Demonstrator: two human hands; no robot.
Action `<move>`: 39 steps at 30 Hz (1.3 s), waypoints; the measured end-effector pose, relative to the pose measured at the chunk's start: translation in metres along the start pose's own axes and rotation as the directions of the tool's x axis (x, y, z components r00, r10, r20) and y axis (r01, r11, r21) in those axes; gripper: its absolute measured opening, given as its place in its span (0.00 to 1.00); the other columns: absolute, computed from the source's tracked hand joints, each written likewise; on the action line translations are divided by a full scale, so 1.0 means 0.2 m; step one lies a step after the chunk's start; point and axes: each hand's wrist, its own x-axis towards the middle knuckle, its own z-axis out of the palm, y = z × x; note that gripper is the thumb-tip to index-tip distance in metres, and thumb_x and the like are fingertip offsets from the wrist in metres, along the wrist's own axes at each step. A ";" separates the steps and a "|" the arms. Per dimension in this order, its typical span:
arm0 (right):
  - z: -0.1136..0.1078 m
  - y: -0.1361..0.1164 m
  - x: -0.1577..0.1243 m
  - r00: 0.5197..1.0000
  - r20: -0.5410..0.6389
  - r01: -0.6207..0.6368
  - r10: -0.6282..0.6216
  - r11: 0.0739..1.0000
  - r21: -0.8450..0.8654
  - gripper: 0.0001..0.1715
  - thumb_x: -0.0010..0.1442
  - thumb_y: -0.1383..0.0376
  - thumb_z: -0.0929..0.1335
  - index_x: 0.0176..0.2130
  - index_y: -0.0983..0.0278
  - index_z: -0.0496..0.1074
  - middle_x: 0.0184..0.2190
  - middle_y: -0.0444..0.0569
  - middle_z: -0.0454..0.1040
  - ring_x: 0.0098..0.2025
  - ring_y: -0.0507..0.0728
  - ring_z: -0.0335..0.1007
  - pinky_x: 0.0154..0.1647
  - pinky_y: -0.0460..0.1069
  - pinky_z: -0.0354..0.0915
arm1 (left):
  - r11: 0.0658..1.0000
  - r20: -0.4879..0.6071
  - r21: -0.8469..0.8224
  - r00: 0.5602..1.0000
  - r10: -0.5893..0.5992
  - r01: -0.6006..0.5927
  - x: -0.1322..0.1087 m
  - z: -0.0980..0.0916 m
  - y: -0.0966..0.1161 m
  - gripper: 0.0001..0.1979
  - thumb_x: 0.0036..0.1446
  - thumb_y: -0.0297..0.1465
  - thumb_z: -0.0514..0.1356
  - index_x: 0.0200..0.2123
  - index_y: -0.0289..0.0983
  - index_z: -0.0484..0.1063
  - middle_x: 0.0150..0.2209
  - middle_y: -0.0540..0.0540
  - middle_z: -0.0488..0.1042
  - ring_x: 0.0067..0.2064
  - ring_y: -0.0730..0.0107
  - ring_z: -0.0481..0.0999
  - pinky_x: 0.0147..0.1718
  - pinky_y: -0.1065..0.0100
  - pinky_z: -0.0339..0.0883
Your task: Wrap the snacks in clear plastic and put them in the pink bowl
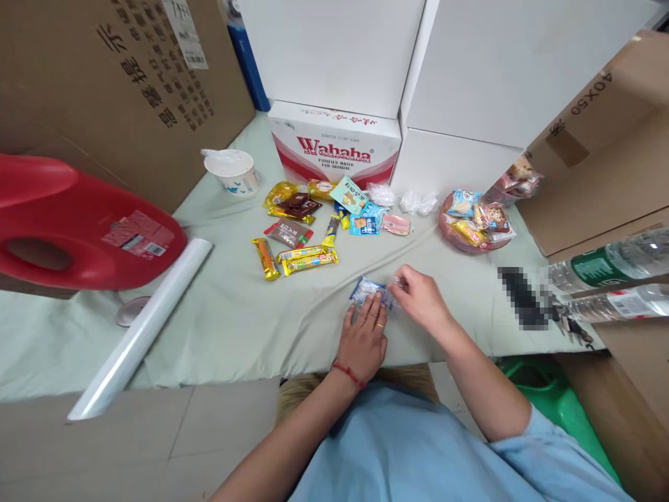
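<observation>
A small blue-and-white packet [366,288] lies on the green cloth close to the table's front edge. My left hand [364,335], with a ring and a red bracelet, rests on it, fingers extended over its lower part. Just right of the packet, my right hand [418,296] pinches a bit of clear plastic [400,284] at the packet's right end. Beyond my hands lie yellow snack bars [311,262], a brown packet [288,233] and a light green packet [349,194]. A round bowl [460,240] at the right holds wrapped snacks.
A white-and-red Wahaha box [334,143] stands at the back, with a paper cup [231,173] to its left. At left are a red jug [78,230] and a white roll [141,331]. Plastic bottles [621,261] lie at right, beside keys [575,329].
</observation>
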 end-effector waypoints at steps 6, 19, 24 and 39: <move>0.28 -0.31 0.22 0.970 0.235 0.157 -0.064 0.901 -0.403 0.14 0.66 0.70 0.62 0.51 0.66 0.68 0.44 0.59 0.77 0.41 0.62 0.78 0.38 0.52 0.68 | 0.997 0.003 0.042 0.998 -0.065 0.065 -0.01 0.00 0.00 0.18 0.61 0.26 0.56 0.52 0.36 0.77 0.52 0.34 0.79 0.60 0.45 0.73 0.67 0.32 0.46; 0.35 -0.31 0.07 0.973 0.190 0.201 -0.134 0.895 -0.399 0.14 0.68 0.61 0.67 0.51 0.64 0.68 0.49 0.58 0.70 0.51 0.65 0.67 0.42 0.56 0.71 | 1.000 -0.309 -0.005 0.951 0.002 -0.003 -0.33 -0.14 -0.31 0.11 0.59 0.25 0.60 0.45 0.43 0.75 0.57 0.39 0.77 0.69 0.47 0.63 0.67 0.37 0.50; 0.34 -0.27 0.01 0.965 0.185 0.247 -0.185 0.877 -0.412 0.10 0.69 0.67 0.64 0.49 0.65 0.69 0.47 0.57 0.69 0.50 0.66 0.66 0.40 0.56 0.70 | 0.989 -0.429 0.009 0.894 -0.131 0.149 -0.28 -0.15 -0.45 0.09 0.59 0.29 0.61 0.43 0.43 0.74 0.54 0.40 0.77 0.68 0.47 0.65 0.66 0.39 0.52; 0.19 -0.12 -0.07 0.981 0.023 0.195 -0.193 0.973 -0.124 0.15 0.55 0.72 0.68 0.44 0.63 0.70 0.44 0.55 0.71 0.46 0.63 0.67 0.43 0.55 0.69 | 0.997 -0.437 0.051 0.899 -0.035 0.064 -0.25 -0.14 -0.48 0.09 0.61 0.24 0.60 0.45 0.36 0.72 0.47 0.37 0.79 0.52 0.54 0.78 0.52 0.53 0.72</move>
